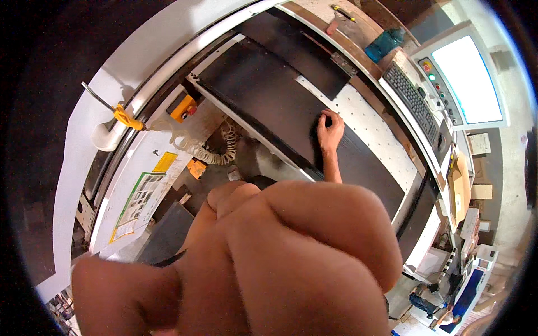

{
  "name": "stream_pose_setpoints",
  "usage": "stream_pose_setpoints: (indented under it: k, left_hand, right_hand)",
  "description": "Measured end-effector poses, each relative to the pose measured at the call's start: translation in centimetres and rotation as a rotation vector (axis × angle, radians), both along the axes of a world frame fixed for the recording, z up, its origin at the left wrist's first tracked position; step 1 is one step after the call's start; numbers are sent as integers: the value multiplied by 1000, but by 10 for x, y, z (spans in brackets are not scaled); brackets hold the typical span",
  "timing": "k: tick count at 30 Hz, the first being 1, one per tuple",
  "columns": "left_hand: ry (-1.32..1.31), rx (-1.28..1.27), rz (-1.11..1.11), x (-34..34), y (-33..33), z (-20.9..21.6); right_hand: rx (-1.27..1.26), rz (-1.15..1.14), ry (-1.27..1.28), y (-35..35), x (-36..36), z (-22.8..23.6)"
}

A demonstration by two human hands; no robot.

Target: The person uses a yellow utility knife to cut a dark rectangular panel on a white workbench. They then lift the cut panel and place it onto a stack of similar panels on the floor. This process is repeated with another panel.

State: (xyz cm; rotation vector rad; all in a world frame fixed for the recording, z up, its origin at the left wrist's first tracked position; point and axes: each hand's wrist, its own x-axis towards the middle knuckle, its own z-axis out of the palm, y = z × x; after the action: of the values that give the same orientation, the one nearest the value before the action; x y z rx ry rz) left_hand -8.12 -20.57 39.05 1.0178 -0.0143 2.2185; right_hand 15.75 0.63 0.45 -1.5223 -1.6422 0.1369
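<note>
A large black panel (252,84) lies across a white perforated machine bed (375,120). On the panel, right of the middle, rests my right hand (330,133); its thumb and fingers curl together, and anything pinched between them is too small to make out. My left hand (286,246) fills the lower middle, very close up and partly cut off by the lower edge. Its fingers are bent in, and whatever they grip, if anything, is hidden. A second black piece (325,70) lies on the bed behind the panel.
A keyboard (412,95) and a lit monitor (468,78) with buttons stand at the right. Behind the bed are a blue-green bottle (384,45) and a yellow cutter (343,12). An air gun (128,117) with a coiled hose (216,154) hangs at left. A co-worker (423,299) shows at lower right.
</note>
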Motion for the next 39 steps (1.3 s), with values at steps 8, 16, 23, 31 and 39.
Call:
stream_pose_setpoints:
  k: [8,16,23,31,39]
  left_hand:
    - [47,-30,-41,66,-40,2]
    - [191,-127,-176,154,-65,0]
    - [1197,-56,-487,262,26,-189]
    - [1845,221,-2,337,-10,-344]
    - [1799,177,13,349,7,-345]
  right_hand:
    - [-313,210,619,-24,67,19]
    - [-37,-272,10,-271,231,24]
    - [-77,-1199,-358,-535,362,61]
    - [-406,-1912,97,-776,323,-36]
    - [220,-1842,1379,-677,281,11]
